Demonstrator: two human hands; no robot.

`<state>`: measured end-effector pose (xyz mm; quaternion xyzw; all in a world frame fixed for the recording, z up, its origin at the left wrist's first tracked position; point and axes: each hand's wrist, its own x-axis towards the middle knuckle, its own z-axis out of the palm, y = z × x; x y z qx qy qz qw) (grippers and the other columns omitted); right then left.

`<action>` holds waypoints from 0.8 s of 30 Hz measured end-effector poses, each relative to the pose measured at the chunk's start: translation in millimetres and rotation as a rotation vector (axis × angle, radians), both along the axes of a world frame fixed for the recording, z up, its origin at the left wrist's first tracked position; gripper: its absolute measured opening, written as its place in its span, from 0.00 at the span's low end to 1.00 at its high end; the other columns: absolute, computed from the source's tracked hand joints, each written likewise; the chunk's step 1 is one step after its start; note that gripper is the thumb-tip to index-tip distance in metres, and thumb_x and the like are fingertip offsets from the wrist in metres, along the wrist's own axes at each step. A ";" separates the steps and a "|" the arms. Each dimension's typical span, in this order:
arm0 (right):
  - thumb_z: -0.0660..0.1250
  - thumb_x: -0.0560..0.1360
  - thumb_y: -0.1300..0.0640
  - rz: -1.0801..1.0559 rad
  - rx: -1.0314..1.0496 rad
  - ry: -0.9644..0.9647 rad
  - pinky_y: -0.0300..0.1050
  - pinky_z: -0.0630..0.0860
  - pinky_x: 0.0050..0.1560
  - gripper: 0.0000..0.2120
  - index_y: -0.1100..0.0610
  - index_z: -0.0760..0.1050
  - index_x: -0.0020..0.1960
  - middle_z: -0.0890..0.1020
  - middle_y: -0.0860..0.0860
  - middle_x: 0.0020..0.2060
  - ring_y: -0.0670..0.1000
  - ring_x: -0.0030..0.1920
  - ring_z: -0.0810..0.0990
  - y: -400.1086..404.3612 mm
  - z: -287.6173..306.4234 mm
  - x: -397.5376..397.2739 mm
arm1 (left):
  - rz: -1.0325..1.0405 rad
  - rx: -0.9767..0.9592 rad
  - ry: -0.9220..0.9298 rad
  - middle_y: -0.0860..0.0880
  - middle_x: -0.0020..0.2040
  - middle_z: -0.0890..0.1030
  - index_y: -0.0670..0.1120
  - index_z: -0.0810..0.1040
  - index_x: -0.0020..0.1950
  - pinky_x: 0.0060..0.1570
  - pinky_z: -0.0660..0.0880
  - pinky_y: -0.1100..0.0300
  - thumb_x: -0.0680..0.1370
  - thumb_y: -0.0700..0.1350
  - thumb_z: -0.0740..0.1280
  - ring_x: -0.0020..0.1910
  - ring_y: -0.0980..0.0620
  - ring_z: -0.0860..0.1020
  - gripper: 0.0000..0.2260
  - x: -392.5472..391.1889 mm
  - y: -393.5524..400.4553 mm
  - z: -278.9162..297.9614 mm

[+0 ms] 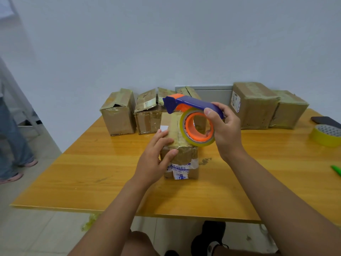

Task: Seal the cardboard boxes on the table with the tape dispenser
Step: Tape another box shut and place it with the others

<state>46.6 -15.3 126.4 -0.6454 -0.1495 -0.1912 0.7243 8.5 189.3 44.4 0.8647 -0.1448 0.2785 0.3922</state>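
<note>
A small cardboard box (pixel 181 159) stands in the middle of the wooden table (pixel 103 170), its top covered in tape. My left hand (pixel 156 156) rests on its near left top corner, fingers on the top and thumb on the front face. My right hand (pixel 224 130) grips the handle of a blue and orange tape dispenser (pixel 191 115), held just above the box's far right side. Its clear tape roll faces me and its blade end points left.
Several cardboard boxes line the wall: an open-flapped one (pixel 118 113), another (pixel 147 113), and two taped ones at right (pixel 254 106), (pixel 289 109). A yellow tape roll (pixel 325 134), a dark phone (pixel 325 121) and a green pen (pixel 336 169) lie at the right edge. A person (pixel 11 137) stands at left.
</note>
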 end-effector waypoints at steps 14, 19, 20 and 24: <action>0.71 0.75 0.46 0.106 -0.176 0.104 0.36 0.74 0.47 0.21 0.49 0.73 0.66 0.78 0.44 0.55 0.45 0.55 0.77 -15.6 24.5 -15.2 | 0.053 0.070 -0.039 0.57 0.67 0.69 0.45 0.79 0.59 0.66 0.65 0.60 0.76 0.49 0.71 0.74 0.59 0.58 0.14 -16.5 -18.5 17.9; 0.70 0.76 0.49 0.093 -0.177 0.104 0.40 0.77 0.47 0.17 0.49 0.74 0.63 0.79 0.47 0.53 0.48 0.54 0.79 -28.7 28.6 -27.7 | 0.066 0.132 -0.039 0.49 0.70 0.72 0.45 0.78 0.62 0.68 0.69 0.52 0.77 0.50 0.70 0.76 0.46 0.62 0.16 -30.5 -40.5 20.5; 0.70 0.76 0.50 0.100 -0.156 0.106 0.41 0.77 0.48 0.14 0.48 0.75 0.60 0.80 0.48 0.52 0.49 0.54 0.80 -31.3 27.9 -29.7 | 0.077 0.145 -0.041 0.49 0.70 0.72 0.46 0.78 0.63 0.67 0.70 0.51 0.77 0.51 0.70 0.75 0.46 0.63 0.17 -31.8 -42.6 19.9; 0.72 0.72 0.46 0.118 -0.123 0.105 0.46 0.78 0.50 0.14 0.46 0.76 0.57 0.82 0.50 0.51 0.51 0.52 0.81 -43.8 24.4 -35.7 | 0.075 0.175 0.081 0.53 0.70 0.70 0.52 0.72 0.66 0.65 0.73 0.53 0.78 0.56 0.67 0.75 0.50 0.62 0.19 -37.0 -42.9 24.1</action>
